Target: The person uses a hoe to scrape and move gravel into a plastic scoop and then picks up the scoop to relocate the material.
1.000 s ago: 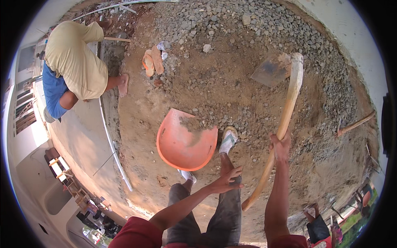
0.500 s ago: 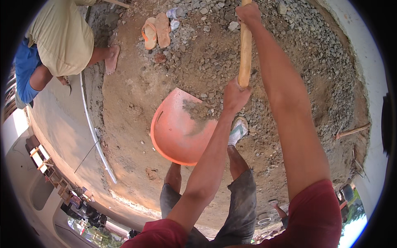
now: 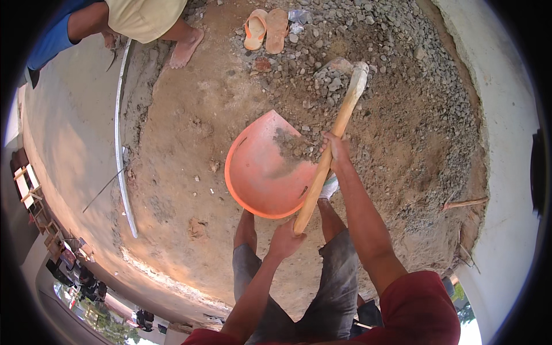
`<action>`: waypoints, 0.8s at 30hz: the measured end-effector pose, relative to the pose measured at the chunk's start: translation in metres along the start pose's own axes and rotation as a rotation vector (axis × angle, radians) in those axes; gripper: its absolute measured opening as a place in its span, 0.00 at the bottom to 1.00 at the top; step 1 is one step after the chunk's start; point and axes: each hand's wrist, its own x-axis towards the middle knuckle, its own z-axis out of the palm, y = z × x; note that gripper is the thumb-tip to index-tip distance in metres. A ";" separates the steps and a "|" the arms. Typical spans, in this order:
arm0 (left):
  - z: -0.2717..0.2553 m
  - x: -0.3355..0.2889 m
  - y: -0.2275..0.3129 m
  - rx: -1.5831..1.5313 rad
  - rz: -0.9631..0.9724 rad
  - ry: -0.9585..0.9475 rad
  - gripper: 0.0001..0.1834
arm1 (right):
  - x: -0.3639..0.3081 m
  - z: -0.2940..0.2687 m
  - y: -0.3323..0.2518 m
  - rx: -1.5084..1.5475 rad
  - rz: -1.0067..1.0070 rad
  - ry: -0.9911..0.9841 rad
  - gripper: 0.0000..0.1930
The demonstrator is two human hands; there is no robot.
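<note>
Swung down from overhead since half a second ago: wooden hoe handle, now slanting across the right rim of the orange pan, blade end sunk in the gravel heap beyond. Far upper left, crouched on the dirt, another person, bare foot beside a white pipe. Toward the middle, left hand clenched round the handle's near end, just below the pan. Higher up the shaft, right hand gripping tight, close above the pan's soil. Top centre, orange sandals lying at the gravel's edge.
</note>
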 end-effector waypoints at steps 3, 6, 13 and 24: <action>0.049 -0.083 -0.078 -0.022 -0.335 -0.107 0.25 | -0.082 -0.018 0.093 -0.081 0.157 0.064 0.17; 0.093 -0.092 -0.088 -0.026 -0.309 -0.012 0.23 | -0.091 -0.035 0.097 -0.118 0.074 0.001 0.18; 0.039 0.243 0.144 -0.255 0.192 0.354 0.06 | 0.096 0.075 -0.211 -0.459 -0.548 -0.218 0.29; 0.067 0.349 0.299 -0.954 0.227 0.173 0.07 | 0.233 0.080 -0.266 -1.211 -0.868 0.338 0.20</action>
